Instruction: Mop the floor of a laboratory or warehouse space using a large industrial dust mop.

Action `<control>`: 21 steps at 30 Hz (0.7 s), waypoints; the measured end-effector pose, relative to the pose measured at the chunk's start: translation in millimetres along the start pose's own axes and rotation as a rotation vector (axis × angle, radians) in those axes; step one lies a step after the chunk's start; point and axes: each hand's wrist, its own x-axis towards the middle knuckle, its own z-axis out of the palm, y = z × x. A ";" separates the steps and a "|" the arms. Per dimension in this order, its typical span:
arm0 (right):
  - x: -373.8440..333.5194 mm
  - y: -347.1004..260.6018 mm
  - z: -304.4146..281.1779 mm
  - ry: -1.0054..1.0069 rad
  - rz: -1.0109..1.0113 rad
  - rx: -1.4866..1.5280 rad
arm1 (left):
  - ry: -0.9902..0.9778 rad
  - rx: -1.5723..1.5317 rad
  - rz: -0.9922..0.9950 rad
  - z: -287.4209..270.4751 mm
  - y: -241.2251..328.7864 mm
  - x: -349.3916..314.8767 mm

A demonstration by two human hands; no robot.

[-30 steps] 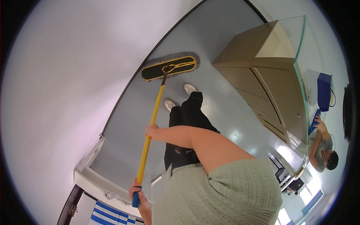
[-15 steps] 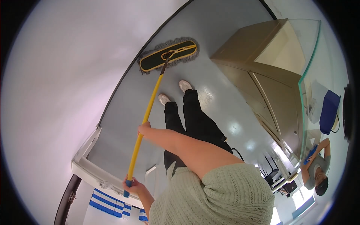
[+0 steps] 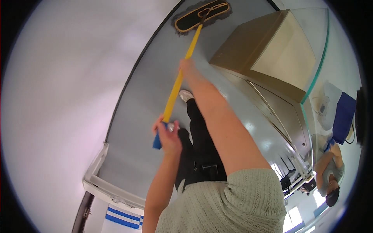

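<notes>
A flat dust mop (image 3: 196, 20) with grey fringe and a dark, yellow-edged top lies on the grey floor at the far end, close to the dark skirting. Its yellow pole slants back toward me. My right hand (image 3: 187, 68) is wrapped round the upper part of the pole, slightly blurred, with the arm stretched forward. Nearer my body, my left hand (image 3: 168, 135) grips the blue end of the pole, the thumb lifted a little. Below the pole show my dark trousers and a pale shoe (image 3: 186, 95).
A brown cabinet (image 3: 264, 42) with a glass top edge stands at the right. A white wall (image 3: 70, 85) runs along the left, with a white frame (image 3: 93, 167) lower down. Another person (image 3: 330, 173) holds a blue cloth at the far right, beside a dark blue bag-like item (image 3: 344, 116).
Both my hands have pushed forward and right with the pole. The mop head has slid farther away along the wall. At right, the other person's arm has moved.
</notes>
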 end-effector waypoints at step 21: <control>-138.5 -48.6 -12.2 -0.329 0.621 0.929 | -0.544 0.638 0.567 -122.8 29.9 -50.9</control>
